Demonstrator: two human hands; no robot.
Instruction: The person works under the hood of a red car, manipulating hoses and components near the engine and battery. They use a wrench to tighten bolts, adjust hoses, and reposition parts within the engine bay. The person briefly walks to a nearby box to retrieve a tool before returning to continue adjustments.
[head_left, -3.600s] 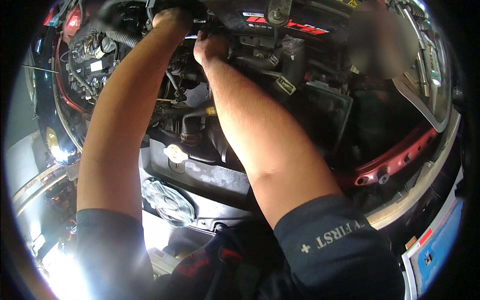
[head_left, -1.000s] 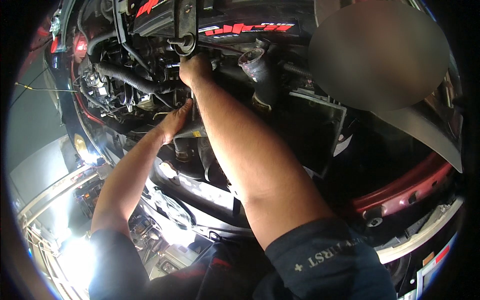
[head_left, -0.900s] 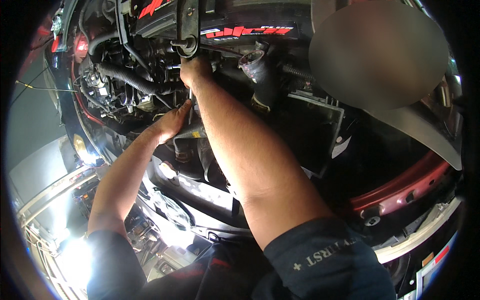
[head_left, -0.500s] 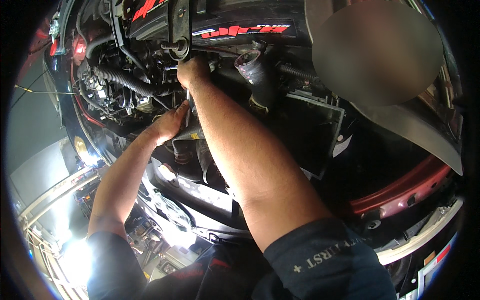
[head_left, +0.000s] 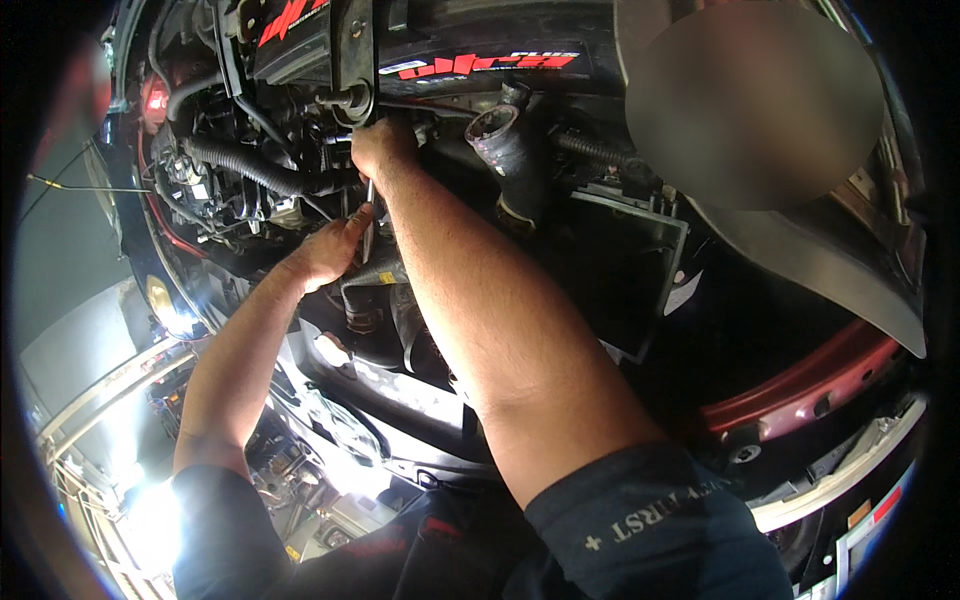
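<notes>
My left hand is closed around the lower part of a slim, shiny metal hand tool, its thumb along the shaft. The tool stands roughly upright between my hands; its working end is hidden, so its exact kind does not show. My right hand is curled at the tool's upper end, just below a round metal mount on a dark bracket. What its fingers grip is hidden behind the hand. Both hands are deep in a car's engine bay, beside a ribbed black hose.
Right of my hands, an open-ended black pipe points upward. Past it lies a metal-framed tray. Wiring and engine parts crowd the left. A grey fender cover drapes the right side, near a blurred round patch. A bright lamp shines at lower left.
Both hands and the tool have shifted very slightly left in the picture, along with the surrounding parts. The holds look the same.
</notes>
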